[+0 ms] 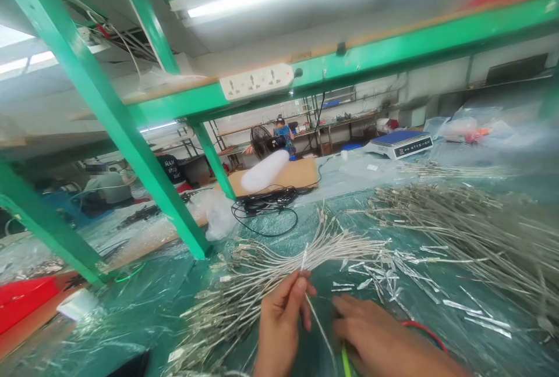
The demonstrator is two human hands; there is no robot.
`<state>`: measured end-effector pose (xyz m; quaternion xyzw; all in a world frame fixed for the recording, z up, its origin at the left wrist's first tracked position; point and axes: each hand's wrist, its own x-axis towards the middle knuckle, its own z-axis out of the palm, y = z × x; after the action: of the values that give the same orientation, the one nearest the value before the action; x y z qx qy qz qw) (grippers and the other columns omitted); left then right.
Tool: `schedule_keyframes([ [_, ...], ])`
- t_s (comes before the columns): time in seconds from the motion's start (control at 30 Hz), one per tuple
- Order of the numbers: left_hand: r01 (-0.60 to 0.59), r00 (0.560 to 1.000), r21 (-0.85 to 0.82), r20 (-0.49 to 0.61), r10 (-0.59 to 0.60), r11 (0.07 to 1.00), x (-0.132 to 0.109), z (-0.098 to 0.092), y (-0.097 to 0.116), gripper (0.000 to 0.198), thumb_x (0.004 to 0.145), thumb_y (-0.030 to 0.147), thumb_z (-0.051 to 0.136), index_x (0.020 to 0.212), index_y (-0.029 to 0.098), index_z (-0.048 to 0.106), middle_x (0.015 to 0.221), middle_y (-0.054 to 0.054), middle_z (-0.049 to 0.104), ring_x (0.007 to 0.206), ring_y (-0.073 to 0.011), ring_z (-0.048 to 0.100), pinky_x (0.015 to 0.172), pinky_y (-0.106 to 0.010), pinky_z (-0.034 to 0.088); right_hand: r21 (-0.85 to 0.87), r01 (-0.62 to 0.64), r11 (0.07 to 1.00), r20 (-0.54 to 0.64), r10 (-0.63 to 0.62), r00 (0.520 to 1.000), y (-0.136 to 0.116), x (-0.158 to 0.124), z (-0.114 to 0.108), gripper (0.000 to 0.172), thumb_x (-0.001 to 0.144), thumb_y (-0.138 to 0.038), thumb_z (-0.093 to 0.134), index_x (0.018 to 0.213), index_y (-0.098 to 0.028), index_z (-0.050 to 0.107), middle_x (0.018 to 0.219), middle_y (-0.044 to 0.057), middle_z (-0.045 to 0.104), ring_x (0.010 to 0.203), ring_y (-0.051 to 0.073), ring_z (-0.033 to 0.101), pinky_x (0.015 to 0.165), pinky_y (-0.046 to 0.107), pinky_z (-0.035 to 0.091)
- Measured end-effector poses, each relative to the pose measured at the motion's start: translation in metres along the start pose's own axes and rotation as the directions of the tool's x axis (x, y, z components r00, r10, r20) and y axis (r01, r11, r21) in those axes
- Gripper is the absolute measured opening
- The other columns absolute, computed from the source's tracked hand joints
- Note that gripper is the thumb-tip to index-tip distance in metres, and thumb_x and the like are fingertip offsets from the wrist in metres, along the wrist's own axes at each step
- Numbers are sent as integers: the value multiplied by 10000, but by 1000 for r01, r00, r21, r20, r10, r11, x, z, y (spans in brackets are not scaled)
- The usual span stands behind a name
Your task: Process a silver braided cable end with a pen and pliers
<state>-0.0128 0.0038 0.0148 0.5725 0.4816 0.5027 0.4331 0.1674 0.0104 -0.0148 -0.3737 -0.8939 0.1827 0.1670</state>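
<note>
Table cover (pixel 131 313): clear plastic film over green, glossy, wrinkled, lower half of the frame.
Wires (pixel 271 266): thin, silvery-grey, smooth sheen, with small metal ends; one is pinched in the left hand (pixel 282 319).
Second heap of wires (pixel 471 231): same finish, right of the frame.
Foil strips (pixel 393 278): flat, shiny, scattered at centre right.
Frame posts (pixel 109 109): green painted metal, semi-gloss, upper left.
Power strip (pixel 257 81): white smooth plastic, top centre.
Board (pixel 297 174): matt brown wood or card, centre.
Cable (pixel 266 205): black, matt rubbery coat.
Scale (pixel 399 144): pale plastic body, blue top.
Bags (pixel 471 127): clear, crinkled plastic, upper right.
</note>
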Motion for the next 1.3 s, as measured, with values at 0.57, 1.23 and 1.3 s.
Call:
schedule_keyframes([
  [0.57, -11, 1000, 91, -3, 11, 996, -5, 8, -1, 465, 904, 467, 483, 1104, 55, 568, 846, -75, 553, 501, -47, 452, 567, -213, 366, 380, 55, 923, -697, 247, 673, 6, -5, -50, 219, 977, -312, 389, 1068, -216, 563, 924, 32, 514, 924, 91, 503, 825, 225, 397],
  [1.23, 71, 992, -117, 113, -58, 991, -5, 12, -7, 457, 925, 469, 442, 1091, 47, 498, 830, -64, 510, 505, -72, 471, 516, -226, 335, 374, 249, 893, -770, 149, 621, -26, -10, -37, 233, 946, -152, 414, 1144, -242, 496, 871, -19, 564, 785, 30, 556, 682, 120, 468],
  [1.3, 114, 987, -255, 138, -81, 960, -5, 12, -6, 408, 934, 426, 445, 1094, 54, 496, 820, -57, 508, 478, -64, 446, 481, -218, 292, 367, 241, 898, -772, 149, 618, -26, -10, -38, 222, 953, -158, 402, 1137, -239, 496, 843, -22, 554, 769, 25, 542, 682, 116, 459],
])
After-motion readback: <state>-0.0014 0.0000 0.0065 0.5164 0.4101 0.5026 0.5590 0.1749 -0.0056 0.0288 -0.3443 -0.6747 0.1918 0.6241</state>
